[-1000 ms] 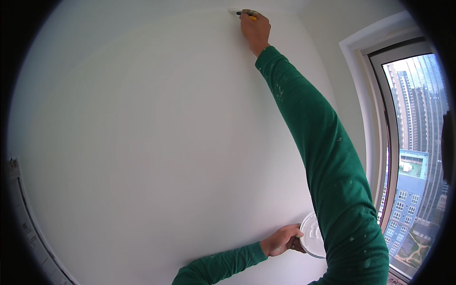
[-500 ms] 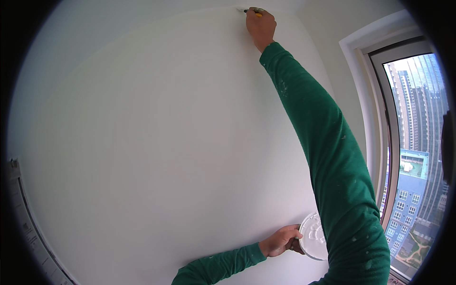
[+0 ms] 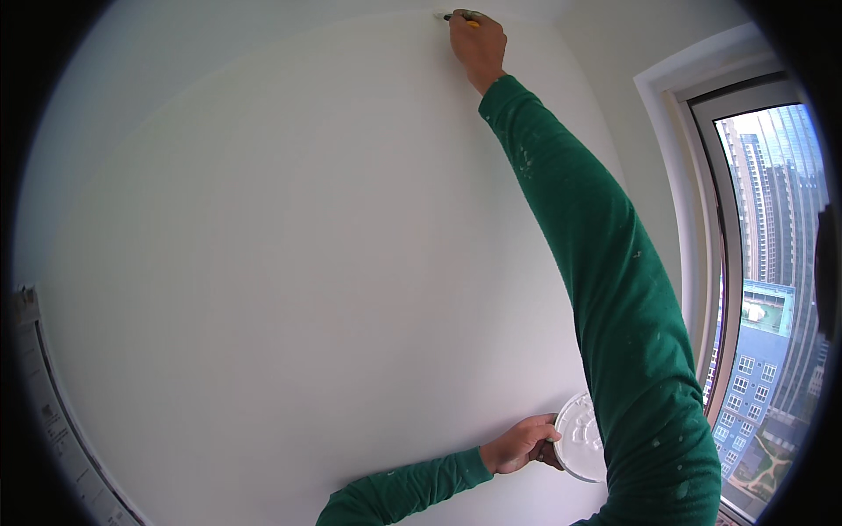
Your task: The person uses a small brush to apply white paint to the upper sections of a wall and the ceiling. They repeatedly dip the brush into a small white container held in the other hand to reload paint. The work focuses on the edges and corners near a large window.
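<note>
Your brush [image 3: 448,17] sits slightly farther right and higher than 1 second ago, at the wall's [image 3: 307,219] upper edge, top centre, so work shifts along that edge. Your right hand [image 3: 479,46] pinches its handle; lower right, your left hand [image 3: 522,445] grips a round white dish [image 3: 577,445], partly behind your green sleeve [image 3: 605,263].

A small paintbrush [image 3: 448,17], pale bristles pointing left, is held in the right hand [image 3: 479,44] at the top of a smooth off-white wall [image 3: 324,219]; contact at the tip is too small to make out. A dark band shows behind the bristles and a patch of yellow handle at the fingers, the rest covered by the grip. Well below, a round, shallow white lid [image 3: 577,449], raised at the rim and uneven across its face, is pinched at its left edge by the left hand [image 3: 519,446], its right side hidden.
</note>
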A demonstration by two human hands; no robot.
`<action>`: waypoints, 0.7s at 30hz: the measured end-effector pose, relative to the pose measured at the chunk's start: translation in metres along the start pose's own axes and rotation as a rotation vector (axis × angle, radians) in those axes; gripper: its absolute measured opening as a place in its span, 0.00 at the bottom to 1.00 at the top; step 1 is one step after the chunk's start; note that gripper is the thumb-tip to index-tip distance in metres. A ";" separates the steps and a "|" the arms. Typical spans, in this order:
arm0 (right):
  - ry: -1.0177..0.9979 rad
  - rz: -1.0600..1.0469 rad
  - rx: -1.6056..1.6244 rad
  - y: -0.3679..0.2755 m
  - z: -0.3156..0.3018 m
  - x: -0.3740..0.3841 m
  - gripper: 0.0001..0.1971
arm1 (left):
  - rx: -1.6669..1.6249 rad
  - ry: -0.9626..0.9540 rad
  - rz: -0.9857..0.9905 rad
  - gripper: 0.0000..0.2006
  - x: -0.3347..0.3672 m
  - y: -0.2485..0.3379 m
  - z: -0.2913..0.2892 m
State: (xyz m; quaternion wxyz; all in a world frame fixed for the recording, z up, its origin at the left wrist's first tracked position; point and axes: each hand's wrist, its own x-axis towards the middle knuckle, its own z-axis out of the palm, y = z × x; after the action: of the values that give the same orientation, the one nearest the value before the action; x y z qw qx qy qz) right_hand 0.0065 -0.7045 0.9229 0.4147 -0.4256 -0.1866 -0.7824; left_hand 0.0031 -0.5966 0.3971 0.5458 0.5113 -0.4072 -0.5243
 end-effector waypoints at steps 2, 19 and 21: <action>-0.013 0.010 -0.011 -0.003 0.002 -0.001 0.20 | 0.004 0.008 -0.001 0.16 -0.001 0.001 0.002; -0.156 -0.188 0.062 -0.014 0.030 -0.020 0.14 | -0.002 0.066 -0.019 0.13 -0.009 0.013 0.015; -0.179 -0.136 0.084 -0.023 0.035 -0.031 0.14 | -0.033 0.038 -0.006 0.12 -0.007 0.006 0.008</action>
State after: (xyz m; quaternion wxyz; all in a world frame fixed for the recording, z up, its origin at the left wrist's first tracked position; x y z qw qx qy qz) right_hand 0.0154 -0.6532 0.9190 0.3600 -0.4622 -0.2839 -0.7591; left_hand -0.0043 -0.5912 0.4052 0.5602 0.5133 -0.3865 -0.5228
